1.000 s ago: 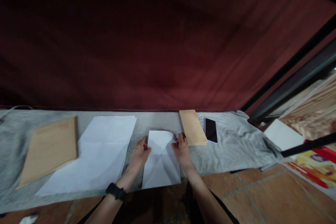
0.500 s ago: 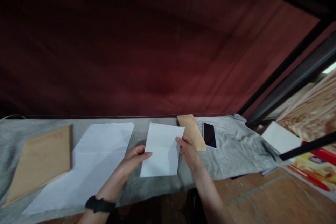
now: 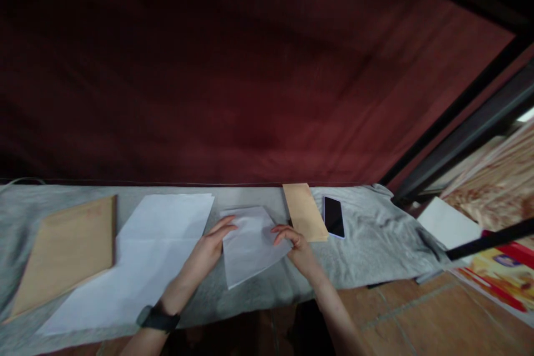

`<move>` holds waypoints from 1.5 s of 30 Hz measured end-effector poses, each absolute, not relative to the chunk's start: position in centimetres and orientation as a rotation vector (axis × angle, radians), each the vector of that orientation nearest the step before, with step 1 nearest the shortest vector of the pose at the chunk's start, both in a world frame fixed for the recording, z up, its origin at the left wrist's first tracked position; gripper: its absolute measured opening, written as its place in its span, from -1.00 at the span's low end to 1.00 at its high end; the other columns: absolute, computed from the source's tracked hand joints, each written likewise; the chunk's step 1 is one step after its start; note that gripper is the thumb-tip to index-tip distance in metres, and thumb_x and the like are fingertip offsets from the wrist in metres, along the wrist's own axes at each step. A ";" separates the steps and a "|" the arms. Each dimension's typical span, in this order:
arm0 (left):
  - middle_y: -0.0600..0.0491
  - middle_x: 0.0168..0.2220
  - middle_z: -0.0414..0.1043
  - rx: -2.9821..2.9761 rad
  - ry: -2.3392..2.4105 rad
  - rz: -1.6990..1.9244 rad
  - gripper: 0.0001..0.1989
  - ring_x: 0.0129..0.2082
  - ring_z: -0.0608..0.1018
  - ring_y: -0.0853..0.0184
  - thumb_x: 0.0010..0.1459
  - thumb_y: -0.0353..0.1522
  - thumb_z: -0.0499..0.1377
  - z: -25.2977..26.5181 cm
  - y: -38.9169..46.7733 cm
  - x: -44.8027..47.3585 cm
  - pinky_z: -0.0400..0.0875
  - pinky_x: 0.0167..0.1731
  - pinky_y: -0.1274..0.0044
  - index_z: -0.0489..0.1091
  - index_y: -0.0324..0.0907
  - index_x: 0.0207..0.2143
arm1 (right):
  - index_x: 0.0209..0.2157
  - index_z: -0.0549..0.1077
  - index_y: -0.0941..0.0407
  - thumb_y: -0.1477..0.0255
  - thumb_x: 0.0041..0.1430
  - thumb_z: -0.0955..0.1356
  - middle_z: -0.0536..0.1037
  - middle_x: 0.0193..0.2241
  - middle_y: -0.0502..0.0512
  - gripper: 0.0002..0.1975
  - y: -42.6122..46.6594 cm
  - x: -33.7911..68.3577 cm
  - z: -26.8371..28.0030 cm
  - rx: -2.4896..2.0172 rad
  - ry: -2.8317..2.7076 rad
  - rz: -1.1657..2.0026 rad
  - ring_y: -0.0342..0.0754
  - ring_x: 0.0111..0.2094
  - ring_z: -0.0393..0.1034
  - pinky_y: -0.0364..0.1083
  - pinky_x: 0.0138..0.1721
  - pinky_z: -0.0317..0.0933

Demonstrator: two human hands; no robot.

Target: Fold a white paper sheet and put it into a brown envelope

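A white sheet of paper (image 3: 251, 250) is between my two hands above the grey cloth, its right part bent and tilted. My left hand (image 3: 214, 240) grips its left edge, fingers over the top face and thumb hidden. On the right edge, my right hand (image 3: 295, 243) holds the paper with curled fingers on top. Left of my hands lie large white sheets (image 3: 167, 222) with a crease across them. Just right of my right hand rests a stack of brown envelopes (image 3: 306, 214).
A large brown padded envelope (image 3: 73, 250) lies partly on the white sheets at the left. A dark-screened phone (image 3: 334, 216) sits right of the small envelopes. The grey cloth (image 3: 367, 245) covers the surface before a dark red curtain (image 3: 250, 94). Black metal bars (image 3: 454, 117) stand at the right.
The paper has gone from flat and facing me to bent and tilted. My fingers have moved from beneath it to over its top side, at both edges.
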State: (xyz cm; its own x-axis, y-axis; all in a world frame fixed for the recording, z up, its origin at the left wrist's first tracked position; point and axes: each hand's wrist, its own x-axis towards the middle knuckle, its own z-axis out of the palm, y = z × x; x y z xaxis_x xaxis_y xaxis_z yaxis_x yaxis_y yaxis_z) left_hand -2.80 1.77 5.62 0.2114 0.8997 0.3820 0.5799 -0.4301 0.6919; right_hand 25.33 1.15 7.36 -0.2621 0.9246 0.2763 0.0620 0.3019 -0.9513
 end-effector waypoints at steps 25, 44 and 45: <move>0.07 0.39 0.11 2.659 1.407 0.390 -0.51 0.39 0.14 0.27 0.42 -0.22 -0.17 1.6 -0.6 4.9 -0.08 0.37 0.24 0.12 -0.02 0.34 | -0.28 0.63 0.00 0.80 0.05 0.22 0.61 -0.03 -0.02 -0.50 -1.1 26.9 4.7 -1.019 -2.203 1.047 -0.12 0.08 0.45 -0.05 0.19 0.26; -0.07 0.35 0.18 2.433 1.923 0.526 -0.47 0.39 0.14 0.12 0.35 -0.24 -0.11 0.6 -0.1 1.9 0.04 0.32 0.11 0.18 -0.12 0.32 | 0.31 0.24 0.11 0.30 0.42 0.22 0.21 0.34 0.18 -0.51 0.1 20.7 2.2 -1.459 -2.328 0.222 0.09 0.35 0.05 0.15 0.33 0.00; -0.11 0.35 0.18 2.389 1.983 0.560 -0.47 0.38 0.16 0.09 0.34 -0.23 -0.09 0.6 -0.2 1.7 0.08 0.30 0.11 0.20 -0.15 0.31 | 0.30 0.25 0.12 0.31 0.41 0.23 0.22 0.33 0.20 -0.51 0.1 20.7 2.1 -1.500 -2.293 0.212 0.11 0.34 0.08 0.16 0.32 0.02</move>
State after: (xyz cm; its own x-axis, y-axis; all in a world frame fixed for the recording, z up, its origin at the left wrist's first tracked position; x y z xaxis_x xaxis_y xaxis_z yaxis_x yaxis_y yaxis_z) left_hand 1.70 -0.19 0.58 0.1468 0.9495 0.2772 0.9544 -0.2096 0.2125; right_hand 20.69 0.13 2.15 -0.3506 0.9056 0.2386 0.8466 0.4154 -0.3328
